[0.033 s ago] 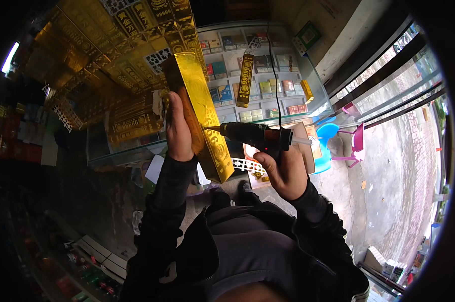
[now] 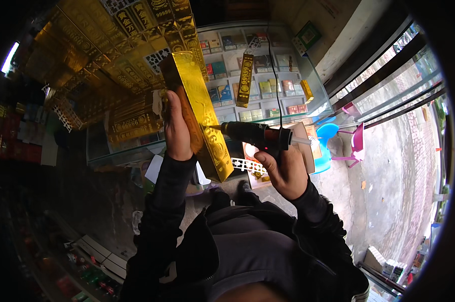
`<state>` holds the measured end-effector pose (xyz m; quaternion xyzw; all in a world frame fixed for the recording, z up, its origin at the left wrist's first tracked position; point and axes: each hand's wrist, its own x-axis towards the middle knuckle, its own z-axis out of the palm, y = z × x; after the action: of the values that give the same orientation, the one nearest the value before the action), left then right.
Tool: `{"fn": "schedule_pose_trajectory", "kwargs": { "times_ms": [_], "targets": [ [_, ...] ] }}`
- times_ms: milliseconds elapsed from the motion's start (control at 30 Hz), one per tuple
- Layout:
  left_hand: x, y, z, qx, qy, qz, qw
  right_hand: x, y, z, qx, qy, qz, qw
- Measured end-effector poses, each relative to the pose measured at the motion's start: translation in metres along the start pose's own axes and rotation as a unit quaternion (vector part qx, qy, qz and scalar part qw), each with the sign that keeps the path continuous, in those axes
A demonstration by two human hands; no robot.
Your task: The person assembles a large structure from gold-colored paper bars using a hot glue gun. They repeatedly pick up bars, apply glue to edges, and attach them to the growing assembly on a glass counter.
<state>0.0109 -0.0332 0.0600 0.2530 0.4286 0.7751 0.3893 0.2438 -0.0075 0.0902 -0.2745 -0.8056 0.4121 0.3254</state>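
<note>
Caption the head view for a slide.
Left hand holds a long gold box; right hand points a black glue gun at it.

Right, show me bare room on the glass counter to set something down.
The glass counter looks bare between the black cord and the small gold box, with packs showing beneath. Its left is crowded with stacked gold boxes; the glue gun and long gold box partly hide its front.

**Daylight right, gloom left**

The scene is lit by daylight from the right, where the ground (image 2: pixel 388 166) is washed pale. A sheen is thrown back by the gold box (image 2: pixel 198 95). Detail in the jacket (image 2: pixel 328 251) is mostly swallowed by shadow, and the goods (image 2: pixel 91 276) at lower left are left dim and soft. Straight edges are bowed toward the black rim.
</note>
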Motion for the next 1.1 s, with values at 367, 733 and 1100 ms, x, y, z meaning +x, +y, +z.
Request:
{"fn": "schedule_pose_trajectory", "kwargs": {
  "times_ms": [367,733,1100],
  "targets": [
    [0.017,0.012,-0.002,-0.022,0.091,0.031,0.995,-0.03,-0.005,-0.005,0.01,-0.071,0.035,0.997],
    [0.03,0.009,-0.012,-0.013,0.127,0.058,0.99,-0.041,0.005,-0.01,0.028,-0.14,0.096,0.985],
    [0.021,0.002,-0.011,-0.021,0.112,0.02,0.993,-0.032,0.01,-0.01,-0.016,-0.065,0.043,0.997]
  ]
}}
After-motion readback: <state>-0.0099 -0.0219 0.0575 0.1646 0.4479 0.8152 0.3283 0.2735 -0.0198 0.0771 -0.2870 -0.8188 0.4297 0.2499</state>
